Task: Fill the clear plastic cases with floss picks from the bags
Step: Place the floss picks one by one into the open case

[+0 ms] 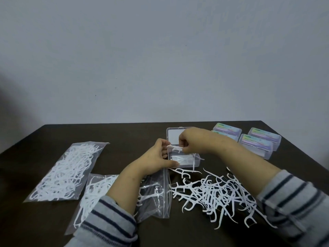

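An open clear plastic case point(193, 162) stands mid-table with its lid point(175, 135) tipped up at the back; a few white floss picks lie inside. Just above the case, my right hand point(191, 141) pinches a small bunch of floss picks point(175, 148). My left hand point(158, 156) touches the other end of that bunch with its fingers, while its thumb lies along the case's front left corner. A loose heap of floss picks point(213, 193) spreads in front of the case. Two bags hold more picks: a full one point(67, 171) at the left and an opened one point(124, 195) under my left forearm.
Three closed clear cases with coloured labels point(256, 141) sit at the back right of the dark table point(124, 136). One pick hangs over the open case's right rim. A grey wall rises behind the table's far edge.
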